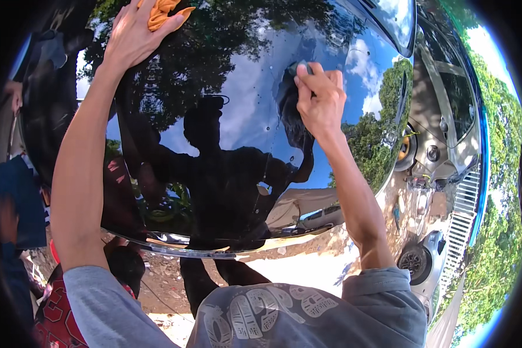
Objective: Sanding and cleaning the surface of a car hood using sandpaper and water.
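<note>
A glossy black car hood [243, 75] fills the middle of the view, mirroring trees, sky and my own outline. At the upper left, my left hand [134, 37] holds a crumpled orange cloth [163, 14] against the hood; the fingertips run out at the top edge. Right of the middle, my right hand [322, 95] is closed around a small grey-green pad [299, 69] and rests on the paint. The pad's exact kind is mostly hidden by the fingers. Wet-looking streaks and droplets lie on the hood around that hand.
The windshield edge [409, 43] lies at the upper right. A dusty car [446, 98] and a silver car [429, 261] stand to the right, beside a white railing [464, 214]. People in dark blue [14, 203] and red [61, 310] are close on the left. Dirt ground shows below.
</note>
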Action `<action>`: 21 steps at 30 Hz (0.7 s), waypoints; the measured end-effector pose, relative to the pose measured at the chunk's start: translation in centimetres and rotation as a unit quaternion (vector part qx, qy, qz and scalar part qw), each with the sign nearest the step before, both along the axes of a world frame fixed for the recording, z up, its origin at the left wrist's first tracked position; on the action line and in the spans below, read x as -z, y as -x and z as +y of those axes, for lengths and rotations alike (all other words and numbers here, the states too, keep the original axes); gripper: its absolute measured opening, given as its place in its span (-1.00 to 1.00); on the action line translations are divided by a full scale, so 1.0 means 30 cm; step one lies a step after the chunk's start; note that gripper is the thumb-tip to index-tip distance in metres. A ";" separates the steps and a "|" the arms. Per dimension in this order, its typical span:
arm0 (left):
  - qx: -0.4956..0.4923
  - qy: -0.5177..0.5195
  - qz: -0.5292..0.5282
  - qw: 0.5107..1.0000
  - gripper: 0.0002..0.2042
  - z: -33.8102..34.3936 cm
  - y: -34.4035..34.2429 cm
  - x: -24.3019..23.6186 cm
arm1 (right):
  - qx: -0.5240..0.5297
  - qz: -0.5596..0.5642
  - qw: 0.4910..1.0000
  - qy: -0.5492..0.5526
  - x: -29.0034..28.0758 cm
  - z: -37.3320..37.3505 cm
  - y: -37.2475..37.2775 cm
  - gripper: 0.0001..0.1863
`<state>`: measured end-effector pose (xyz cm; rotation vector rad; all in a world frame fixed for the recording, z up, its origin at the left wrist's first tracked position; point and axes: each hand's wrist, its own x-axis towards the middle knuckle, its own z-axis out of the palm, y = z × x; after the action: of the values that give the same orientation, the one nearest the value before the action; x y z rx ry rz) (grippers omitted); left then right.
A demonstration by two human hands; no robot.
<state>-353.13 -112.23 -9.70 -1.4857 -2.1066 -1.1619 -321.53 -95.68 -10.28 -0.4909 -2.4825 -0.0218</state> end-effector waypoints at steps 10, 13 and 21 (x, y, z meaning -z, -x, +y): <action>-0.027 0.018 0.019 0.999 -0.44 -0.001 -0.016 0.000 | 0.032 0.025 0.999 -0.001 -0.031 -0.037 0.018 -0.84; -0.041 0.008 -0.004 0.999 -0.47 -0.001 -0.016 -0.001 | 0.016 -0.010 0.999 0.031 -0.038 -0.023 0.014 -0.81; -0.042 0.038 0.077 0.995 -0.39 0.017 0.093 0.111 | 0.032 0.045 0.998 0.029 0.004 -0.026 0.012 -0.84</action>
<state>-355.91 -111.72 -13.02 -1.4556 -2.1063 -0.9159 -321.89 -96.48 -10.39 -0.5830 -2.3843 0.0473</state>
